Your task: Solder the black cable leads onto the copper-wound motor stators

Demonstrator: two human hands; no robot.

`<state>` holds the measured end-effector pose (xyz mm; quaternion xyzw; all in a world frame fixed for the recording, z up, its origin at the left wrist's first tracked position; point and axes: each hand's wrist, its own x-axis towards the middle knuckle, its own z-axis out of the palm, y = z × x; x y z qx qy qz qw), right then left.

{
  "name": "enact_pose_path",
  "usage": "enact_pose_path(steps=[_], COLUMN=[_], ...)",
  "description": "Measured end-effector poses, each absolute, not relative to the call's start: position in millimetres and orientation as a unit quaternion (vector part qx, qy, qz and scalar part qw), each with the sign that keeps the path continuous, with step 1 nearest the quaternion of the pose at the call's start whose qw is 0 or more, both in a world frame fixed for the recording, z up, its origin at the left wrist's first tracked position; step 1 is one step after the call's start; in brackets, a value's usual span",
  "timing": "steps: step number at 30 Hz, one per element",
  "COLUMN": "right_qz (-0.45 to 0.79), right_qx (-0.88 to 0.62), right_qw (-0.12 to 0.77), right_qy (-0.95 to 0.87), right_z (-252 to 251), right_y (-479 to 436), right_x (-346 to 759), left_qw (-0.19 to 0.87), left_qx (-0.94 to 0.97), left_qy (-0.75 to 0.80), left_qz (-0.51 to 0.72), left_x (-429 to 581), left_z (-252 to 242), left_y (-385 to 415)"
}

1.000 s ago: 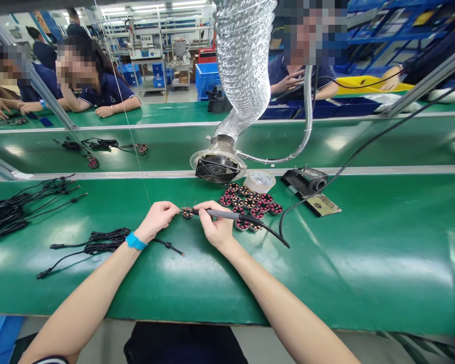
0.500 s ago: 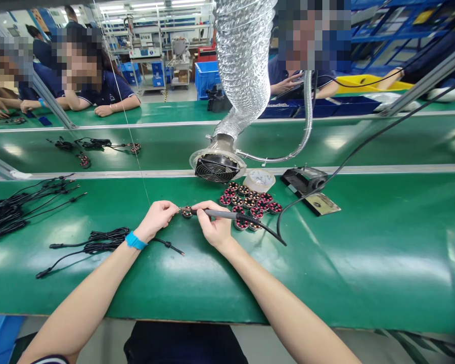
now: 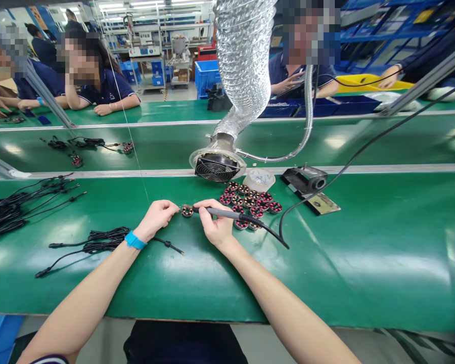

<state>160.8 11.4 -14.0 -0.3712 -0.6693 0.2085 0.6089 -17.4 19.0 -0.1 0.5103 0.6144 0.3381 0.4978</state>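
Note:
A small round part (image 3: 187, 212) with a dark rim and copper-coloured spots sits on the green table between my hands. My right hand (image 3: 217, 226) is closed around the grey handle of a soldering iron (image 3: 227, 214), whose tip end is over that part. My left hand (image 3: 160, 216), with a blue band at the wrist, is pinched at the part's left side; what lies between its fingertips is too small to make out. Right of my right hand lies a cluster of several similar round parts (image 3: 249, 200). A black cable end (image 3: 169, 244) sticks out beneath my left wrist.
A fume fan (image 3: 217, 168) hangs from a silver duct (image 3: 244, 60) beyond my hands. Tape roll (image 3: 259, 180) and iron stand (image 3: 307, 181) are at the right, cable bundles (image 3: 108, 239) at the left. People sit across the bench.
The soldering iron and my right hand have moved slightly right, showing more of the round part. On the far belt, the cables and round parts have shifted left. My left hand is nearly still.

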Motion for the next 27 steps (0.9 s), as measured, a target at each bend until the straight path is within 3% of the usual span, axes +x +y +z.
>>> enact_pose_path(steps=[18, 27], right_qz=[0.228, 0.217], right_qx=[-0.33, -0.333], right_qw=[0.536, 0.48], right_qy=[-0.743, -0.782], right_z=[-37, -46], right_y=[29, 31], right_x=[144, 138], left_qw=[0.499, 0.439], left_qx=[0.52, 0.604], left_qy=[0.596, 0.582], left_qz=[0.353, 0.322], left_x=[-20, -20], left_z=[-4, 3], left_y=[21, 17])
